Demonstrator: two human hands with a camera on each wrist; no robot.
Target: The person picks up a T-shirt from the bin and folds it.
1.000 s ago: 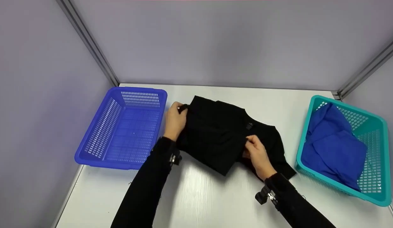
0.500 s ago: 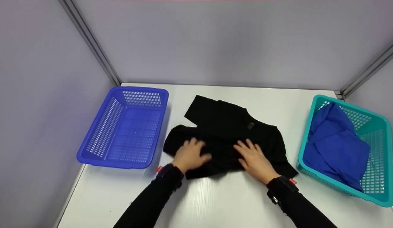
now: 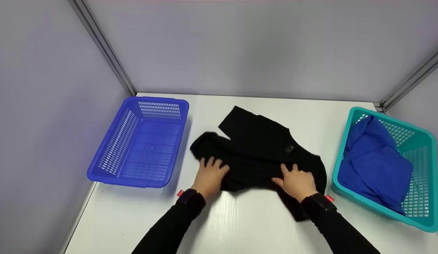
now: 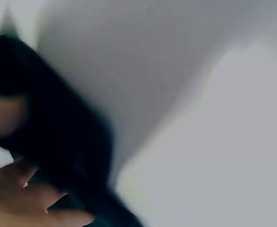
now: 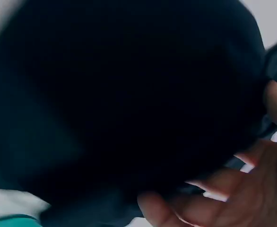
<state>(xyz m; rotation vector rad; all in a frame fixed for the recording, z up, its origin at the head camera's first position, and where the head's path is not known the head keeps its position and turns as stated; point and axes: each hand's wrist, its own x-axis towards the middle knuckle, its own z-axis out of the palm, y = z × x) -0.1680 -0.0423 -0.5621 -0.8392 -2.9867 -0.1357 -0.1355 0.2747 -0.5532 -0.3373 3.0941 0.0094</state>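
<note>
A black short-sleeved T-shirt (image 3: 254, 130) lies partly folded and rumpled on the white table, its neck opening and label towards the right. My left hand (image 3: 209, 178) rests on the lower left part of the shirt with fingers spread. On the lower right part lies my right hand (image 3: 297, 181), its fingers also spread over the fabric. In the left wrist view, dark cloth (image 4: 67, 118) passes close by the fingers. The right wrist view is mostly filled by the shirt (image 5: 129, 94), with extended fingers (image 5: 204, 208) along its edge.
An empty blue plastic basket (image 3: 176, 148) stands to the left of the shirt. To the right is a teal basket (image 3: 429, 176) holding a blue cloth (image 3: 377, 165). Grey panels (image 3: 254, 46) enclose the white table (image 3: 226, 225) at the back and sides.
Both hands let go of the raised shirt edge and came down flat on the fabric. Since then the shirt and the right hand have shifted right, and the right sleeve has swung towards me.
</note>
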